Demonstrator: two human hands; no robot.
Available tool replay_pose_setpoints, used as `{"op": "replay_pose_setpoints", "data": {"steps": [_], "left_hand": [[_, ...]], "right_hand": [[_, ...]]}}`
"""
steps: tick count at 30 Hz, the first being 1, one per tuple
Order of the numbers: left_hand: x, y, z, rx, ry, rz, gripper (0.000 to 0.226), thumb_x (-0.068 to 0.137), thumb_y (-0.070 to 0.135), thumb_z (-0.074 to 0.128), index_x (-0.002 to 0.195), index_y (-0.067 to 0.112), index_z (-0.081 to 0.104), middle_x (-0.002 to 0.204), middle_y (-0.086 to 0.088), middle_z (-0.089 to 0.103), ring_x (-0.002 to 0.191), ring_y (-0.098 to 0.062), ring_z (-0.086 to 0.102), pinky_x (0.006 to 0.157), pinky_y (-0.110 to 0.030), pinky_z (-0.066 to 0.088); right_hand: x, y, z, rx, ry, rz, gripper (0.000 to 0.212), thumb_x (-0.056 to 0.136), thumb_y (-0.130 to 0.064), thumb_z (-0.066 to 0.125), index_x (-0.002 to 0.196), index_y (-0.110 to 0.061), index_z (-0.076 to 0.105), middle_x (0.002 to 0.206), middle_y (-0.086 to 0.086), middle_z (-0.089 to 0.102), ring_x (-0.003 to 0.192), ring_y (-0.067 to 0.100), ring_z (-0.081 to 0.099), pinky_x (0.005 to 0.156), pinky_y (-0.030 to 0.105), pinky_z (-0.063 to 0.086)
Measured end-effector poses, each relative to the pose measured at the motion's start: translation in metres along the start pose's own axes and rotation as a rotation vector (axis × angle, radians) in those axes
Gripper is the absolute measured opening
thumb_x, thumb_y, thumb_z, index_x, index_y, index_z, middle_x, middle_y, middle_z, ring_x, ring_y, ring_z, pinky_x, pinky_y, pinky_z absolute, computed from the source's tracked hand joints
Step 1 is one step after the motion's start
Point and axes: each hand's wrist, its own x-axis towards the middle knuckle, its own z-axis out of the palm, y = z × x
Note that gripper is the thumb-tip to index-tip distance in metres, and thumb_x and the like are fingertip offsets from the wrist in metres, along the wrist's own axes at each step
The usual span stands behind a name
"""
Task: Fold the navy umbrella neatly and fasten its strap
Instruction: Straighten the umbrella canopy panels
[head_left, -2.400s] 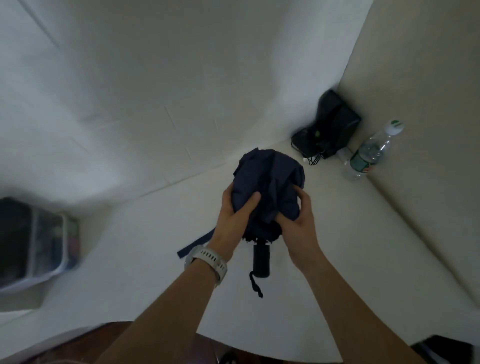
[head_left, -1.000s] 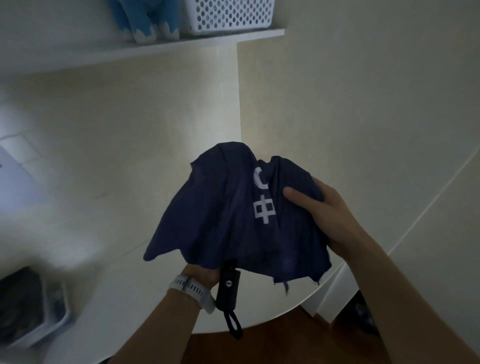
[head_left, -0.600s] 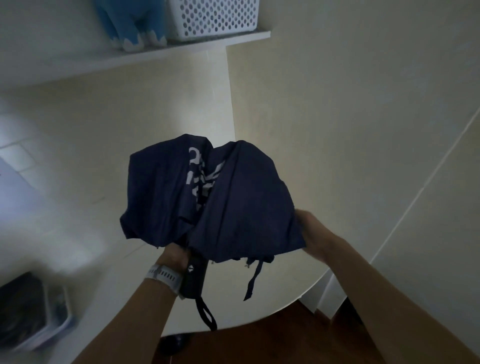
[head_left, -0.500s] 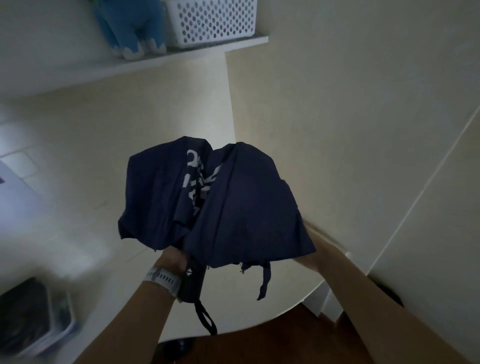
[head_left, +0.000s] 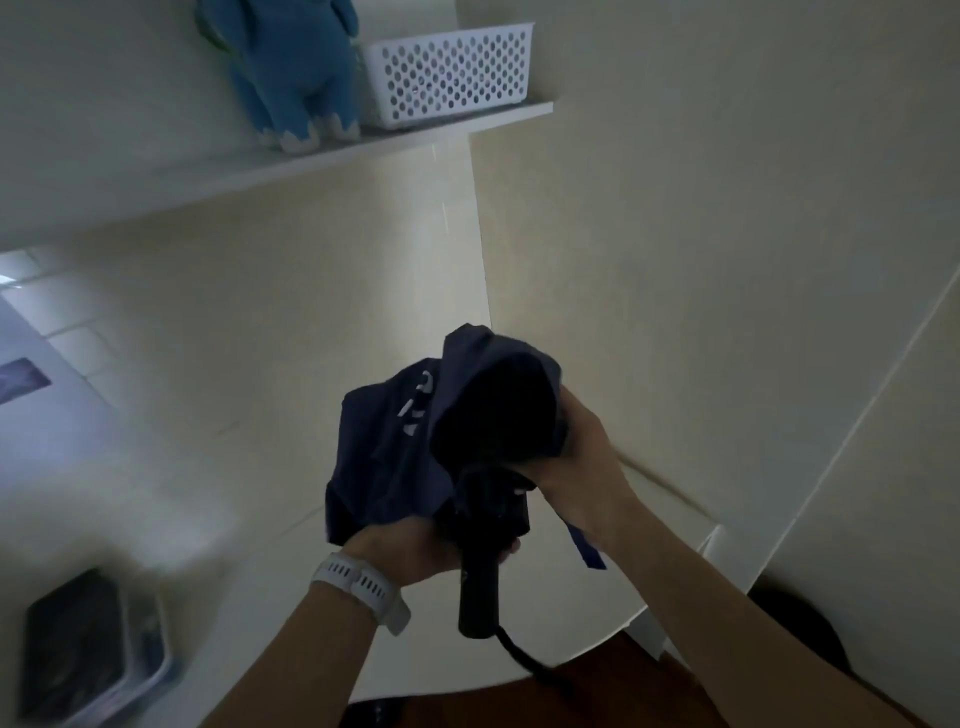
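Note:
I hold the navy umbrella (head_left: 410, 441) up in front of me, its canopy bunched and loose, with white lettering showing on one fold. My left hand (head_left: 415, 545), with a white watch on the wrist, grips the top of the black handle (head_left: 478, 597), whose cord loop hangs below. My right hand (head_left: 582, 457) is closed around the right side of the gathered cloth. The navy strap (head_left: 587, 545) dangles loose under my right wrist.
A white shelf (head_left: 363, 150) high on the wall carries a blue plush toy (head_left: 291, 67) and a white perforated basket (head_left: 452, 73). A white table (head_left: 597, 613) lies below the umbrella. A dark bin (head_left: 88, 639) sits low on the left.
The canopy was spread wide half a second ago; now my right hand has gathered it inward into a tighter bundle. The strap now hangs at the right instead of under the canopy's middle.

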Motion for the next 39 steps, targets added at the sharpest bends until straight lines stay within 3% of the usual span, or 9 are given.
{"op": "replay_pose_setpoints", "data": {"steps": [3,8,12,16,20,23,26,35,39], "left_hand": [[-0.031,0.022,0.037,-0.390,-0.061,0.108,0.030,0.103,0.025,0.046,0.104,0.004,0.067,0.086,-0.018,0.074,0.067,-0.032,0.064,0.065,-0.040,0.053],[-0.054,0.020,0.028,-0.337,-0.423,0.223,0.044,0.082,0.005,0.063,0.126,0.007,0.065,0.132,-0.021,0.065,0.120,-0.046,0.056,0.104,-0.070,0.041],[-0.050,0.024,0.053,0.093,-0.136,0.284,0.073,0.057,0.051,0.096,0.116,0.015,0.072,0.104,-0.008,0.076,0.085,-0.021,0.070,0.063,-0.037,0.057],[-0.036,0.026,0.062,-0.035,0.154,0.319,0.056,0.081,0.058,0.076,0.101,0.005,0.069,0.068,-0.011,0.063,0.045,-0.017,0.050,0.038,-0.023,0.039],[-0.028,0.031,0.038,-0.208,-0.006,0.324,0.045,0.101,0.053,0.050,0.090,0.011,0.062,0.061,-0.005,0.048,0.034,-0.012,0.037,0.032,-0.018,0.033],[-0.027,0.036,0.022,-0.303,-0.088,0.302,0.042,0.107,0.038,0.036,0.078,0.013,0.052,0.058,-0.003,0.045,0.032,-0.010,0.035,0.030,-0.017,0.031],[-0.030,0.037,0.013,-0.364,-0.108,0.318,0.044,0.106,0.033,0.024,0.076,0.012,0.049,0.055,-0.005,0.045,0.030,-0.012,0.036,0.032,-0.017,0.032],[-0.040,0.031,0.017,-0.367,-0.379,0.457,0.088,0.074,0.094,0.039,0.084,0.009,0.064,0.065,-0.004,0.047,0.042,-0.012,0.026,0.041,-0.023,0.022],[-0.038,0.023,0.017,-0.213,-0.434,0.490,0.038,0.080,0.051,0.081,0.086,0.015,0.070,0.066,0.003,0.052,0.044,-0.003,0.044,0.042,-0.016,0.037]], "right_hand": [[-0.002,0.009,-0.005,-0.050,0.100,-0.047,0.041,0.077,0.003,0.079,0.110,-0.016,0.065,0.086,0.001,0.076,0.069,0.020,0.070,0.064,0.042,0.061],[-0.001,0.007,0.009,-0.126,0.176,-0.151,0.034,0.080,-0.008,0.076,0.107,-0.021,0.062,0.088,0.002,0.074,0.081,0.027,0.071,0.072,0.050,0.061],[-0.002,0.008,0.020,-0.344,0.100,-0.225,0.034,0.079,-0.025,0.073,0.111,-0.026,0.061,0.089,-0.003,0.075,0.081,0.022,0.072,0.065,0.040,0.060],[0.001,0.008,0.002,-0.237,0.004,-0.153,0.041,0.078,-0.022,0.086,0.114,-0.025,0.068,0.097,-0.007,0.078,0.088,0.008,0.074,0.074,0.025,0.059],[0.002,-0.005,-0.021,-0.034,-0.012,-0.063,0.011,0.085,-0.021,0.083,0.094,-0.019,0.077,0.089,-0.002,0.080,0.082,0.011,0.076,0.072,0.027,0.060],[0.003,-0.010,-0.039,0.086,-0.058,0.061,0.043,0.093,-0.016,0.071,0.052,-0.025,0.064,0.048,-0.008,0.052,0.042,0.010,0.047,0.048,0.014,0.036],[0.003,-0.017,-0.060,0.236,-0.145,0.109,0.038,0.086,-0.035,0.069,0.059,-0.010,0.059,0.053,0.002,0.034,0.049,0.018,0.027,0.052,0.032,0.016],[-0.003,-0.037,-0.038,0.229,-0.144,0.001,0.012,0.090,-0.006,0.071,0.102,-0.006,0.075,0.060,-0.010,0.071,0.045,0.000,0.061,0.048,0.012,0.046],[-0.002,-0.038,-0.015,0.042,-0.047,-0.037,0.012,0.083,-0.014,0.083,0.094,-0.017,0.078,0.080,-0.006,0.081,0.075,0.008,0.076,0.069,0.027,0.058]]}}
